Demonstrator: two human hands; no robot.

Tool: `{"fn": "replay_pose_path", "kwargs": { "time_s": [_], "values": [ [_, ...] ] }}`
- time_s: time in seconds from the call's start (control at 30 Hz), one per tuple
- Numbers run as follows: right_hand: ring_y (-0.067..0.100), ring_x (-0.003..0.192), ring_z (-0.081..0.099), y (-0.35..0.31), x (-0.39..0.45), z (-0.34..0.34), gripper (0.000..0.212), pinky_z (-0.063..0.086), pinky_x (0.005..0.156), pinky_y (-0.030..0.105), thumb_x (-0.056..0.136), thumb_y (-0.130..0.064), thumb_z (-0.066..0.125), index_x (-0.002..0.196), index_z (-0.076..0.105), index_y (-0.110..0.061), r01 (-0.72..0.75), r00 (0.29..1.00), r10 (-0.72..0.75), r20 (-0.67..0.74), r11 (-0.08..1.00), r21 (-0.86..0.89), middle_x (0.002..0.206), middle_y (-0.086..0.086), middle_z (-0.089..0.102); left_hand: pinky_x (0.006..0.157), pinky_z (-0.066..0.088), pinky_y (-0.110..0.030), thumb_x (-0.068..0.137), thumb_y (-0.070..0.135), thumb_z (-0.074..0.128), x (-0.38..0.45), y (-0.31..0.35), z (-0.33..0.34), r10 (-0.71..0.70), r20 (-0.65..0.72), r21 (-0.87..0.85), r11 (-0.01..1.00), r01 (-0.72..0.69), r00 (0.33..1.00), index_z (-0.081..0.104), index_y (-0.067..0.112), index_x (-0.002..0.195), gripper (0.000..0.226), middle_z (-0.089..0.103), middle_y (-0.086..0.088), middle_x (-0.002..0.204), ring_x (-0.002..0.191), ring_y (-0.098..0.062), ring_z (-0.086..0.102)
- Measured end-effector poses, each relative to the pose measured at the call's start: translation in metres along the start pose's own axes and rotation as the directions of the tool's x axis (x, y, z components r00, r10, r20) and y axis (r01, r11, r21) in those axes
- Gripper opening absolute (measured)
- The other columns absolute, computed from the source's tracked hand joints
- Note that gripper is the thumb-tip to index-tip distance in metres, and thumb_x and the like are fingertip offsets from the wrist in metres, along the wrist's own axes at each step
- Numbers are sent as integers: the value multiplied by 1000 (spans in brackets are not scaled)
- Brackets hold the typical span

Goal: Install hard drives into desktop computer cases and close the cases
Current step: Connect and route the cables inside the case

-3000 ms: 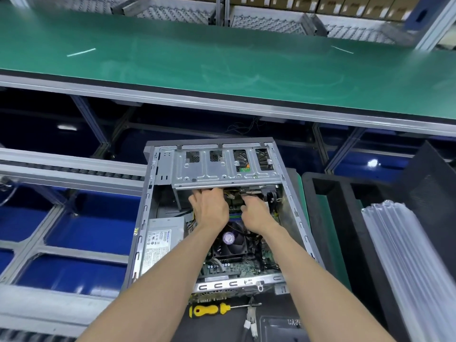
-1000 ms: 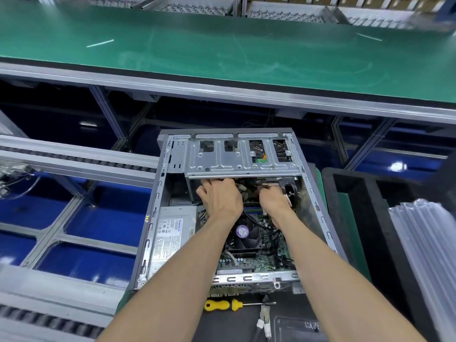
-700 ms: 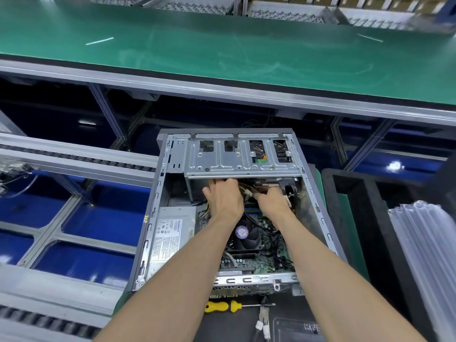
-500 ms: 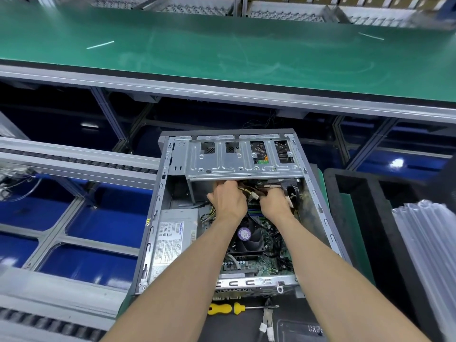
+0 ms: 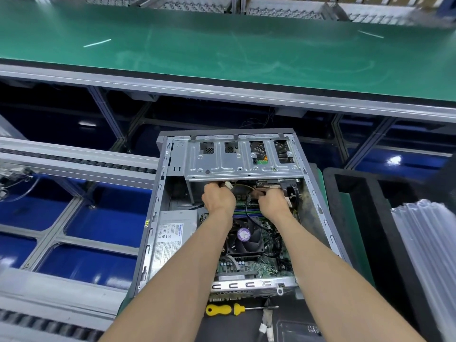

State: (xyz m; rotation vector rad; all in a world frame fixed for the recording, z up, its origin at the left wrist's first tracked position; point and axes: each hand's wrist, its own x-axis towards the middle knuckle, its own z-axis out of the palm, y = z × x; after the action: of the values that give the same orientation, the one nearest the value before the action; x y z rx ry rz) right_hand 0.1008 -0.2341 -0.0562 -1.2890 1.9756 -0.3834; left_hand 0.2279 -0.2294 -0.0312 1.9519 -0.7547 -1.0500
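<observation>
An open grey desktop case [image 5: 153, 218] lies on its side in front of me, its metal drive cage [image 5: 237, 161] at the far end. A hard drive [image 5: 269, 183] sits just under the cage's right half, partly hidden. My left hand [image 5: 217, 198] is inside the case below the cage, its fingers curled round a white cable connector [image 5: 228, 185]. My right hand [image 5: 272, 201] reaches to the drive's near edge, fingers curled round cabling there; what it pinches is hidden. The power supply [image 5: 172, 240] and CPU fan [image 5: 244, 239] lie nearer to me.
A yellow-handled screwdriver [image 5: 229, 310] lies on the dark mat just before the case. A black foam tray [image 5: 355, 218] and a stack of clear plastic sheets [image 5: 427, 255] stand to the right. A roller conveyor [image 5: 74, 159] runs at left, a green belt [image 5: 222, 45] beyond.
My left hand has shifted left and up a little and now holds the white connector clear of the right hand. The right hand stays at the drive's edge.
</observation>
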Motion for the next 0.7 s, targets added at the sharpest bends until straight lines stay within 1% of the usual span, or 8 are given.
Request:
{"fn": "replay_pose_path", "kwargs": {
  "time_s": [0.1,0.17,0.23,0.3,0.43,0.5,0.57,0.7],
  "values": [
    [31,77,53,1,1,0,22,44,72,34,101,-7,45,114,61,1,-3,1000,3,-7,1000,12,82,11,55,74,47,-41,93,-2,40,0,-1,1,-7,13,-18,1000,7,1000,49,11,75,24,57,-28,120,80,-34,50],
    [30,78,54,1,1,0,24,46,74,35,101,-8,45,117,62,-1,-10,1000,10,2,999,31,87,12,58,74,45,-41,93,-2,40,1,-1,2,-9,18,-28,1000,10,1000,45,11,75,23,56,-27,120,84,-35,50],
    [26,70,52,1,2,1,22,45,71,34,101,-9,46,115,61,-1,-20,1000,20,0,999,34,79,8,57,77,48,-43,93,-2,41,2,-1,3,-17,22,-32,999,17,1000,46,11,75,23,57,-26,119,90,-39,54],
    [25,67,51,1,2,1,20,43,68,32,100,-9,47,112,61,0,-29,1000,30,-10,999,34,74,7,55,71,42,-38,93,-2,41,2,-1,4,-15,22,-29,999,15,1000,46,11,73,25,58,-26,117,81,-32,48],
    [35,89,64,1,4,3,23,53,79,40,100,-7,45,112,64,0,-35,999,35,5,997,75,99,19,67,76,47,-41,94,0,43,2,-2,5,-13,20,-24,1000,14,1000,49,11,74,23,59,-25,115,94,-41,57],
    [33,84,61,1,3,5,16,49,72,36,100,-6,46,96,60,-1,-40,999,41,-10,998,52,85,14,63,85,52,-46,94,0,45,3,-3,6,-10,17,-24,1000,10,1000,49,11,73,24,59,-25,115,97,-41,58],
    [30,76,55,1,4,5,21,43,67,33,99,-6,48,78,49,-6,-47,998,49,-36,998,34,69,7,51,82,50,-42,94,1,47,3,-4,6,-2,12,-19,1000,3,1000,49,10,72,24,59,-24,114,86,-35,54],
    [27,66,48,-1,3,2,16,38,64,32,99,-5,48,83,48,-3,-51,999,52,-13,999,10,66,6,43,71,39,-33,92,-4,44,3,-4,6,11,3,-6,1000,-11,1000,46,8,69,25,58,-25,113,68,-22,38]
  ]
}}
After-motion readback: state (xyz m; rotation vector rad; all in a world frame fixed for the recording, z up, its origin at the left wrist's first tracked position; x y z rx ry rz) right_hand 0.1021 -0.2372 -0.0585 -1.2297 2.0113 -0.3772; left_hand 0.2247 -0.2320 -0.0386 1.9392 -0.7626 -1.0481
